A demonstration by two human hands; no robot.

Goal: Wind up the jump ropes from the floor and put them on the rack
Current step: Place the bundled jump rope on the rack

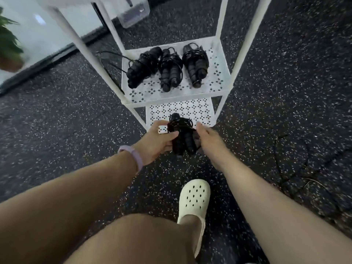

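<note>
A wound-up black jump rope (182, 136) is held in front of the white rack (222, 93), just above its lowest shelf. My left hand (158, 140) grips the bundle from the left, thumb across its handles. My right hand (206, 137) holds its right side, with the fingers hidden behind the rope. Three more wound black jump ropes lie side by side on the rack's perforated middle shelf: one on the left (142, 67), one in the middle (170, 70), one on the right (195, 64). A loose cord from the left bundle hangs over the shelf's left edge.
The floor (285, 92) is dark speckled rubber. My foot in a white clog (193, 201) stands below the hands. A clear plastic bin (133, 14) sits behind the rack. A potted plant (8, 46) is at the far left by a white wall.
</note>
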